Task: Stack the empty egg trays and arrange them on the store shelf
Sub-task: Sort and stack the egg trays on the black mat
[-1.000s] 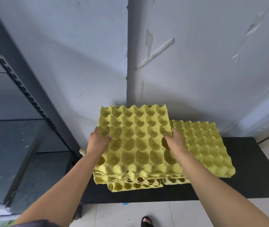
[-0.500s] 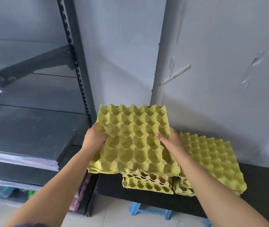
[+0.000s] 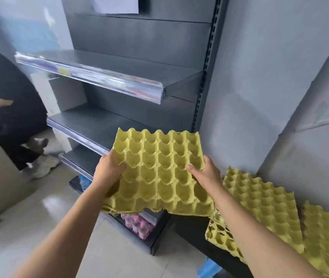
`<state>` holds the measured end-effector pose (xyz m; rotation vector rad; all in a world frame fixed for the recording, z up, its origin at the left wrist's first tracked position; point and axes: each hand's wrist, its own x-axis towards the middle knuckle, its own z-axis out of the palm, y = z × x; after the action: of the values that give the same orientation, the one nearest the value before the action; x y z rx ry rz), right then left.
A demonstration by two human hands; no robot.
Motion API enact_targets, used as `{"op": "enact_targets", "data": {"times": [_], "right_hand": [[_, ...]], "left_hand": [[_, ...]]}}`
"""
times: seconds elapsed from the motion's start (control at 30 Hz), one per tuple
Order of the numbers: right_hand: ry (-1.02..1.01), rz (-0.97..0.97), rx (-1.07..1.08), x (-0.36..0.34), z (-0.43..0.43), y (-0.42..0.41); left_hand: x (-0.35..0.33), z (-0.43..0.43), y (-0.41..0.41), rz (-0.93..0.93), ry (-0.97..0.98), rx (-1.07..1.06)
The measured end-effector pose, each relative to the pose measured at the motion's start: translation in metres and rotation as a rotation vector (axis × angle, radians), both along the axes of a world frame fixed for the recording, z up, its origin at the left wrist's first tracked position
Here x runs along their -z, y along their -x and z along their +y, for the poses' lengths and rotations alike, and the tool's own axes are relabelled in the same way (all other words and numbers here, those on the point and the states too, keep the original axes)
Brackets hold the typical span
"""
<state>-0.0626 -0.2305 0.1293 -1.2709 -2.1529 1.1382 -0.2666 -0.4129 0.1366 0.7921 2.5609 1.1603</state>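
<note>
I hold a thin stack of yellow egg trays (image 3: pixel 159 171) in the air in front of the grey store shelf (image 3: pixel 103 125). My left hand (image 3: pixel 109 171) grips its left edge, thumb on top. My right hand (image 3: pixel 205 171) grips its right edge the same way. More yellow egg trays (image 3: pixel 260 203) lie in piles on a black table (image 3: pixel 191 231) at the lower right, one further pile (image 3: pixel 326 241) at the far right.
The shelf unit has an upper shelf (image 3: pixel 99 71) with a shiny price rail, a middle shelf and a low one. Pink items (image 3: pixel 137 225) sit at its bottom. A person in black (image 3: pixel 9 109) crouches at the left. Grey wall stands right of the shelf post.
I have lifted the held trays off the table piles and swung them left and up toward the shelf. The view turned left, bringing the shelves and the other person into sight.
</note>
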Motion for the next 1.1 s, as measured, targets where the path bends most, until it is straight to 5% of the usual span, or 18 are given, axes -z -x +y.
{"op": "enact_targets", "data": {"times": [0.43,1.1], "right_hand": [[0.069,0.018,-0.101,0.01,-0.063,0.267],[0.038,-0.136,-0.038,0.041,0.007,0.541]], "left_hand": [[0.005,-0.077,0.249,0.047,0.108,-0.119],[0.026,0.003,0.516,-0.212,0.014,-0.085]]}}
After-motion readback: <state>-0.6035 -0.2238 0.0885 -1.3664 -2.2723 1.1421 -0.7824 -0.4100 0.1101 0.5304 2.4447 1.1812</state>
